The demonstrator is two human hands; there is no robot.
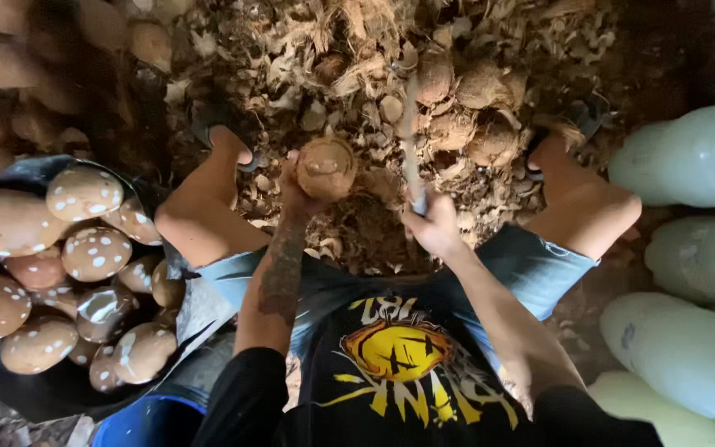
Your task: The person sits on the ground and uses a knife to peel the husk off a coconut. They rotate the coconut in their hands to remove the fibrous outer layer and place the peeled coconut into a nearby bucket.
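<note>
I sit with knees apart over a heap of coconut husk. My left hand [298,197] holds a round brown coconut [325,168] up in front of me, its top pared pale. My right hand [432,225] grips the handle of a long knife [409,141] whose blade points away from me, just to the right of the coconut. Blade and coconut are close, and I cannot tell whether they touch.
A dark tub [10,389] on my left holds several peeled brown coconuts [84,248] with white spots. Unhusked coconuts [473,108] and husk scraps [316,58] lie ahead. Pale greenish plastic jugs [688,273] lie on my right. A blue container rim [142,422] sits near my left elbow.
</note>
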